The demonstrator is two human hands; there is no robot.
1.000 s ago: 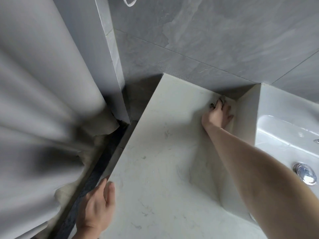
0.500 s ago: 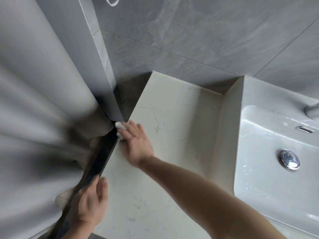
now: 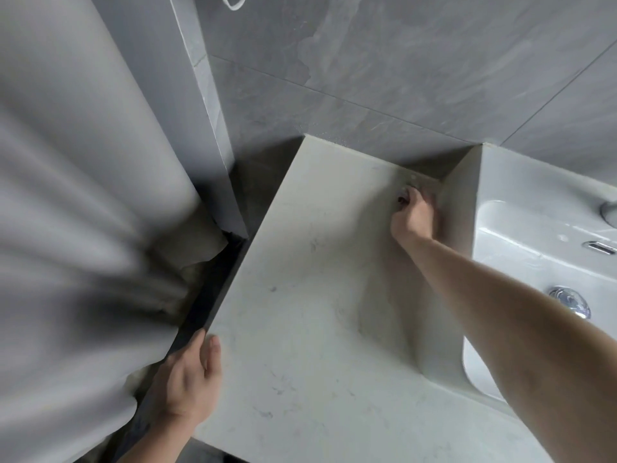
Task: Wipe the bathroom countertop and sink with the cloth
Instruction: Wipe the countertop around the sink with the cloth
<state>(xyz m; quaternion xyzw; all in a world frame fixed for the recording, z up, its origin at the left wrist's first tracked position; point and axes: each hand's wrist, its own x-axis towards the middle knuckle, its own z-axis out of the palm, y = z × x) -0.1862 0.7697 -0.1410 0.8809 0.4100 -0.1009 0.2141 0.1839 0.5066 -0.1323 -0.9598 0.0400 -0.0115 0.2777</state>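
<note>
The right hand [image 3: 414, 213] clenched the barely visible cloth [image 3: 413, 182] into the tabletop's [image 3: 300, 329] far corner beside the sink [image 3: 534, 248], while the left hand [image 3: 190, 382], fingers relaxed, rested on the near edge, probably bracing the reach.

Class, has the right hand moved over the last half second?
Yes. The right hand went from the countertop's left edge to its back corner beside the sink.

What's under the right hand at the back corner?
The right hand presses the countertop beside the sink wall. A blurred pale bit shows past the fingertips; the cloth itself is covered.
</note>
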